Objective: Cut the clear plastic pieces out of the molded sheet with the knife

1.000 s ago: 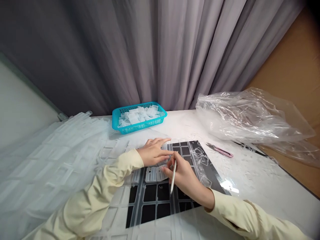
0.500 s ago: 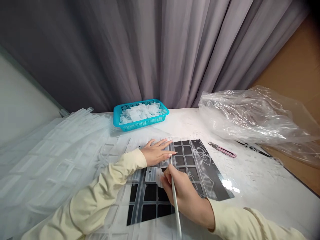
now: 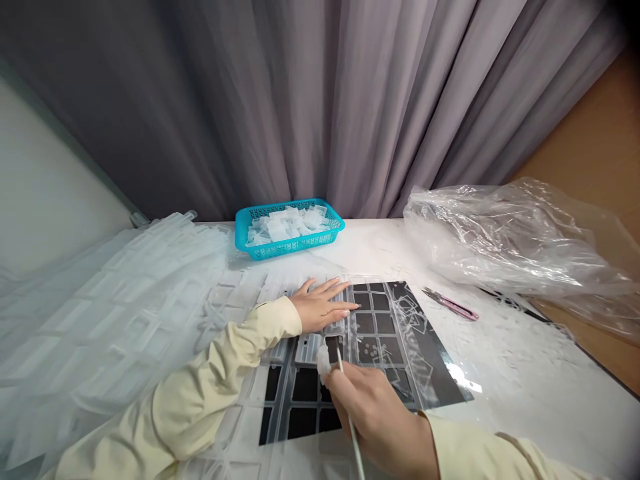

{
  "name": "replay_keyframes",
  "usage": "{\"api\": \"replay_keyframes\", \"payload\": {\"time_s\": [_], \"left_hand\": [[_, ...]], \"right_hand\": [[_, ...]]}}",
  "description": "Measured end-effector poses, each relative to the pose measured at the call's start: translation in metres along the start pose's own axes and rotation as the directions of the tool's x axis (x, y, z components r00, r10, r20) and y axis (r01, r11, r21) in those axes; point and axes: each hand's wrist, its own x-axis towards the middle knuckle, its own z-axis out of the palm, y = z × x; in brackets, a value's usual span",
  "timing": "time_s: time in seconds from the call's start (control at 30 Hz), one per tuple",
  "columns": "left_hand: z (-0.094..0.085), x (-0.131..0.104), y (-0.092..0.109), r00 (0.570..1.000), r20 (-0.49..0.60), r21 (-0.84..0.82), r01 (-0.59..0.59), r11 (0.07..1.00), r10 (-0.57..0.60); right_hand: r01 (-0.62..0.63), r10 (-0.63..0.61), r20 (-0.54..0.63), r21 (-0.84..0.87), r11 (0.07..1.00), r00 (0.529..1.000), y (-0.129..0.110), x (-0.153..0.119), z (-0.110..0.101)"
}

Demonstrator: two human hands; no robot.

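Note:
A clear plastic sheet with rectangular pockets [image 3: 366, 325] lies over a black board [image 3: 303, 385] on the table. My left hand [image 3: 323, 305] rests flat on the sheet, its fingers spread. My right hand [image 3: 367, 403] grips a thin white stick [image 3: 354, 437], whose dark tip points at a pocket just below my left hand. Frosted translucent pieces [image 3: 323, 360] sit at the fingertips of my right hand. Small clear discs [image 3: 371, 349] and thin clear frame-shaped scraps [image 3: 413, 315] lie on the sheet to the right.
A blue basket [image 3: 293, 249] of frosted pieces stands at the back. Many translucent sheets [image 3: 115, 300] are piled on the left. Pink-handled snips [image 3: 453, 305] lie right of the board. Crumpled clear plastic [image 3: 510, 233] fills the back right, before a grey curtain [image 3: 300, 100].
My right hand has moved down, away from my left hand, with the stick's tip now lower. The view has shifted slightly. My left hand still rests on the sheet.

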Motion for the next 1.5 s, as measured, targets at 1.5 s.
{"api": "replay_keyframes", "payload": {"time_s": [1.5], "left_hand": [[0.024, 0.003, 0.010, 0.987, -0.152, 0.065, 0.053, 0.996, -0.043]], "right_hand": [[-0.230, 0.238, -0.078, 0.093, 0.969, 0.968, 0.005, -0.003, 0.010]]}}
